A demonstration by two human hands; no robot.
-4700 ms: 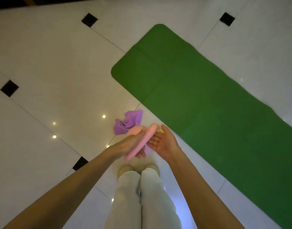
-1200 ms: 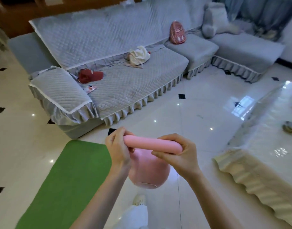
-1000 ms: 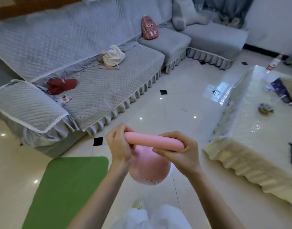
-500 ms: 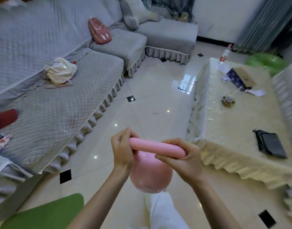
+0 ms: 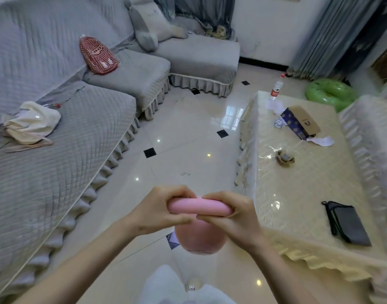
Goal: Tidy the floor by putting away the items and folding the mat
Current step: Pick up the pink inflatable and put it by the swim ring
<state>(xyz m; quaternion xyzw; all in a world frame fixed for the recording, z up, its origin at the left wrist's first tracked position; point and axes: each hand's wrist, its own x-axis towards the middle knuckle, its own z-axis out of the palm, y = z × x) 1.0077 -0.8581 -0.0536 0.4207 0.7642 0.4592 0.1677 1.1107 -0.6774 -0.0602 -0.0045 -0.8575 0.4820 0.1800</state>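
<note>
Head view: both hands hold a pink kettlebell by its handle at mid-frame, above the tiled floor. Left hand has fingers curled over the handle's left end, thumb beneath; right hand grips the right end the same way. The round body hangs below the hands, in the air over the person's feet. Bench stands just right of the load, under a glossy cover; sofa runs along the left. Mat not in frame. Risk, as judged: the body hangs straight above the feet, so a slip of either grip would drop it on them or on the hard tiles; the tiles look polished, so footing under load is doubtful; set down hard on the bench, it could slide on the slick cover or dent it. Containers: cardboard box on the far bench, lying tilted, contents not visible; plastic bottle at the far edge, fill level unclear; black pouch near right, contents unseen; red backpack on the sofa, seemingly closed.
</note>
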